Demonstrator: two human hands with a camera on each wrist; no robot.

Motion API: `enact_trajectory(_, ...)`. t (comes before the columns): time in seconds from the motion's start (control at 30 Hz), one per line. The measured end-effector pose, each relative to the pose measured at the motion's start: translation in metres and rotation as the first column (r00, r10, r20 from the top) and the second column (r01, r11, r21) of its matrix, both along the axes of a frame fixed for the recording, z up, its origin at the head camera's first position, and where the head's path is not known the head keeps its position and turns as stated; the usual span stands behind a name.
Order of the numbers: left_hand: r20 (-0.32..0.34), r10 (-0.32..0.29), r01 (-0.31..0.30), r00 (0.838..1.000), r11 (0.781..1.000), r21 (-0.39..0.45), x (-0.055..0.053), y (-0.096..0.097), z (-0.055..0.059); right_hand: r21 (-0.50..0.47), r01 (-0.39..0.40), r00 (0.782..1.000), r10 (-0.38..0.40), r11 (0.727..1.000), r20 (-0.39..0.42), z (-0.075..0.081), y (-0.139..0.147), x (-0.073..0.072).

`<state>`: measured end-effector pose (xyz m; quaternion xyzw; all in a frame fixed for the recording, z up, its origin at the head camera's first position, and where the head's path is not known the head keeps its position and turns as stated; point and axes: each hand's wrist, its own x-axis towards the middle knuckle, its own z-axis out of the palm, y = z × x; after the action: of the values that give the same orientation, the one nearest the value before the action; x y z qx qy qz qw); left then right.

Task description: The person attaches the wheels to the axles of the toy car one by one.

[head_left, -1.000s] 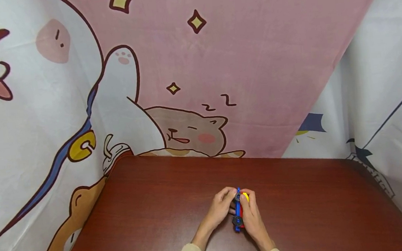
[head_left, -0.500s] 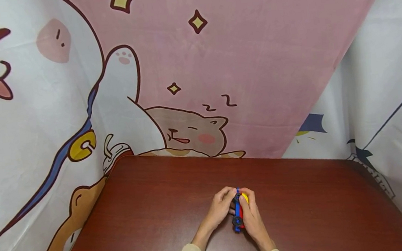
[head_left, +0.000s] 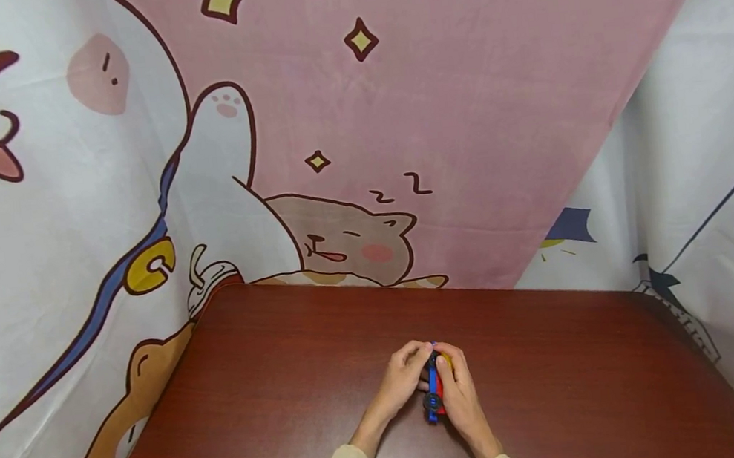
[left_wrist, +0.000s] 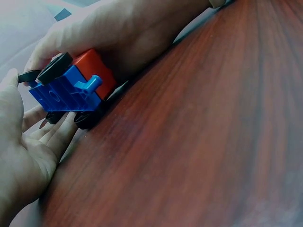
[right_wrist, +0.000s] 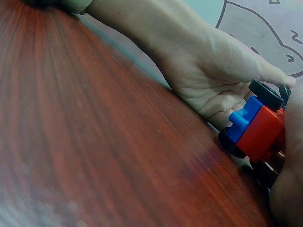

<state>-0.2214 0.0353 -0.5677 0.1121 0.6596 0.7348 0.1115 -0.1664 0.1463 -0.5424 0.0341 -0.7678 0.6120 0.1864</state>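
Note:
Between the two hands, a small toy car (head_left: 433,403) stands on its side, its long axis running away from me. It has a blue base (left_wrist: 64,92) with black wheels, a red block body (right_wrist: 260,135) and a bit of yellow (head_left: 448,359) near the far end. My left hand (head_left: 398,381) pinches the far end by a wheel, with its other fingers under the car. Wrapped along the red side, my right hand (head_left: 460,395) grips the body, thumb on top. Fingers hide most of the far end and the yellow part.
A reddish-brown wooden table (head_left: 276,388) lies beneath the hands. Behind it hangs a pink and white cloth (head_left: 463,122) with cartoon animals, and white cloth (head_left: 715,222) borders the right side.
My right fingers have shifted slightly over the far end, covering more of the yellow part and blue tip. The car has turned a little; the left hand stays nearly still.

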Motion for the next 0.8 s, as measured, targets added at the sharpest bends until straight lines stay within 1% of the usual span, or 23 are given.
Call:
enact_trajectory(0.07, -0.004, -0.012, 0.012, 1.000, 1.000, -0.006, 0.000, -0.001, 0.000, -0.015, 0.001, 1.000, -0.001, 1.000, 0.013, 0.002, -0.001, 0.001)
enact_trajectory(0.23, -0.032, -0.079, 0.078, 0.996, 0.997, -0.023, 0.002, -0.004, 0.002, -0.068, 0.000, 0.998, 0.004, 0.998, 0.057, 0.004, 0.000, 0.001)
enact_trajectory(0.33, -0.044, -0.102, 0.100, 0.994, 0.995, -0.028, 0.003, -0.005, 0.004, -0.080, 0.001, 0.998, 0.004, 0.997, 0.062, -0.006, 0.003, -0.004)
enact_trajectory(0.47, -0.044, -0.098, 0.096, 0.994, 0.994, -0.052, 0.003, -0.005, 0.003, -0.080, 0.016, 0.997, -0.010, 0.997, 0.079, -0.023, 0.007, -0.012)
enact_trajectory(0.53, -0.046, -0.094, 0.091, 0.995, 0.994, -0.059, 0.002, -0.004, 0.001, -0.090, 0.020, 0.997, -0.013, 0.996, 0.082, -0.029, 0.008, -0.014)
enact_trajectory(0.8, -0.041, -0.074, 0.072, 0.996, 0.996, -0.054, 0.002, -0.004, 0.002, -0.104, 0.014, 0.998, -0.007, 0.994, 0.066, -0.033, 0.011, -0.015)
